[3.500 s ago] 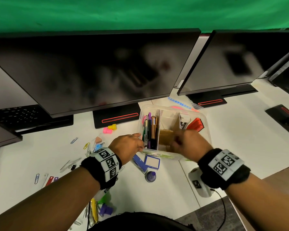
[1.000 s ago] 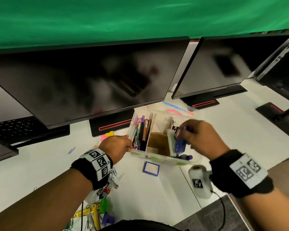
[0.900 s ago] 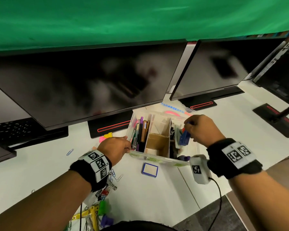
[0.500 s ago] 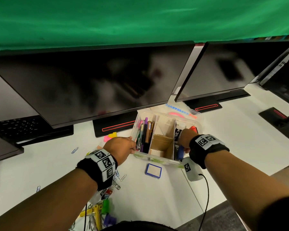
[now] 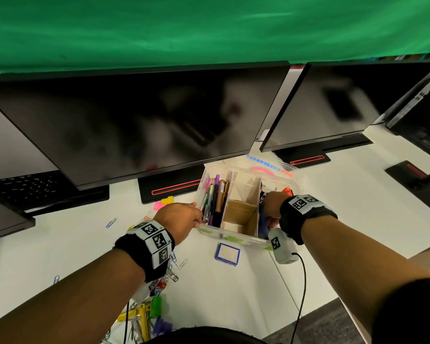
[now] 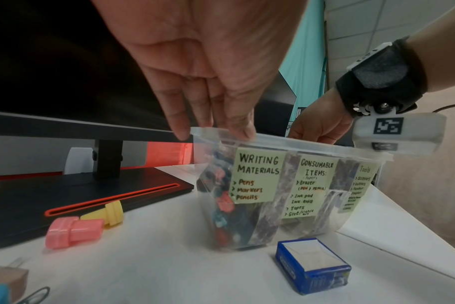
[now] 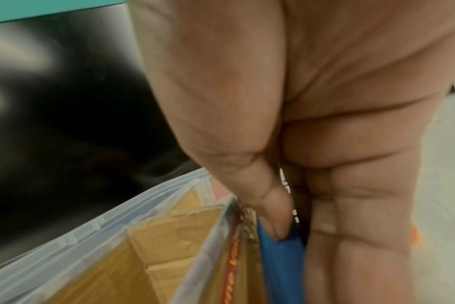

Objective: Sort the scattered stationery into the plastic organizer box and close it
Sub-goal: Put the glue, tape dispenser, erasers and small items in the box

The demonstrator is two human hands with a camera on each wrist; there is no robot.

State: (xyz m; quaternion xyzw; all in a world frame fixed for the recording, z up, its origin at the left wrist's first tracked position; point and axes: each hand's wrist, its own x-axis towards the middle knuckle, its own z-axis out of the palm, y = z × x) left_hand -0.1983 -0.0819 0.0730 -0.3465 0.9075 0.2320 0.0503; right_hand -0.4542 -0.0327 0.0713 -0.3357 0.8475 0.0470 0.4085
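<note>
The clear plastic organizer box [image 5: 233,238] stands open on the white desk, split by cardboard dividers [image 5: 241,212], with pens [image 5: 215,199] in its left compartment. My left hand [image 5: 196,217] lays straight fingers [image 6: 244,131] on the box rim [image 6: 294,148] at its near left corner. My right hand [image 5: 268,212] reaches down into the right compartment, labelled Tools. In the right wrist view its thumb and fingers [image 7: 275,222] pinch a blue tool [image 7: 283,267] beside the divider. The tool's lower part is hidden inside the box.
A small blue staple box [image 5: 227,253] lies just in front of the organizer. Pink [image 6: 73,230] and yellow [image 6: 109,211] caps sit left of it by a monitor base [image 5: 169,187]. Paper clips [image 5: 111,222] and coloured clips [image 5: 144,316] lie at the left. The lid [image 5: 268,167] lies behind the box, under the monitors [image 5: 134,120].
My right hand carried the blue tool from above the box down into the right compartment and has sunk deeper. My left hand has stayed on the box's left rim.
</note>
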